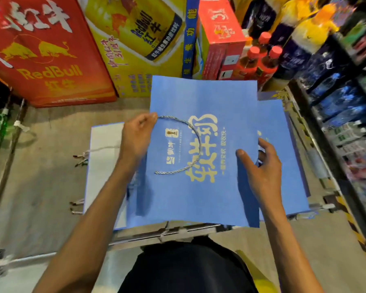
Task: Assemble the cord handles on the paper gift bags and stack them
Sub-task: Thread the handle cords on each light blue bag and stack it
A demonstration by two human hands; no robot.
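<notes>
A flat blue paper gift bag [201, 98] with yellow lettering lies in front of me. A grey twisted cord handle [195, 130] loops across its face. My left hand [136, 137] pinches the bag's left edge where one end of the cord meets it. My right hand [260, 168] holds the bag's right edge, thumb on top and fingers behind. More blue bags [283, 157] lie stacked under it to the right. A white-faced pile of bags [103, 157] with cord ends sticking out sits at the left.
Red and yellow RedBull cartons [49, 51] stand close behind the bags. Red-capped bottles [260, 58] and shelves of drinks [342, 106] line the right. A metal rack [6, 132] stands at the left on the grey floor. My dark-clothed lap [188, 269] is below.
</notes>
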